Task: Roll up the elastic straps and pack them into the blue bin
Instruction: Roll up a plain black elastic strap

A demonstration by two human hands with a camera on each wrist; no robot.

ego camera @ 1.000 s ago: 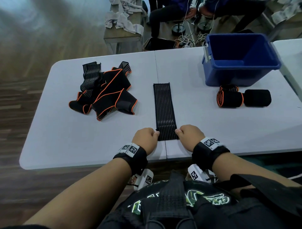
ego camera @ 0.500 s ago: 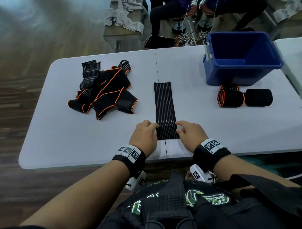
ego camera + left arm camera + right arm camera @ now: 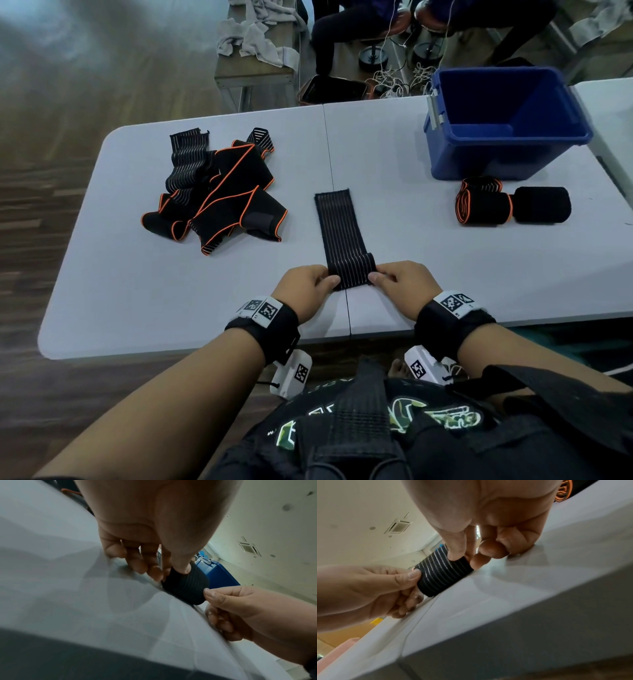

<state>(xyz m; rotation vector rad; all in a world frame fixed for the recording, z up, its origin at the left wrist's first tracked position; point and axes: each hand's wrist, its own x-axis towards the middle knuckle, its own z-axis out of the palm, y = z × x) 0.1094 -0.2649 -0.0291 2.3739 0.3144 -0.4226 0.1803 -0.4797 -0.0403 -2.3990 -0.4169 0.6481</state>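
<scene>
A black ribbed elastic strap [image 3: 337, 226] lies lengthwise on the grey table [image 3: 137, 284], its near end wound into a small roll [image 3: 351, 272]. My left hand [image 3: 310, 284] pinches the roll's left end and my right hand [image 3: 400, 281] pinches its right end. In the left wrist view the roll [image 3: 186, 586] sits under my left thumb; in the right wrist view the roll [image 3: 441, 572] is held between both hands. The blue bin [image 3: 503, 126] stands at the far right, nothing visible inside. Three finished rolls [image 3: 510, 204] lie in front of it.
A heap of unrolled black straps with orange edging [image 3: 215, 192] lies on the table's left side. A second table edge [image 3: 613, 113] adjoins on the right. Beyond the table are a bench with grey cloths [image 3: 257, 37], cables and seated people.
Both hands have moved away from me along the strap, winding its near end into a roll. The flat part of the strap is shorter than before.
</scene>
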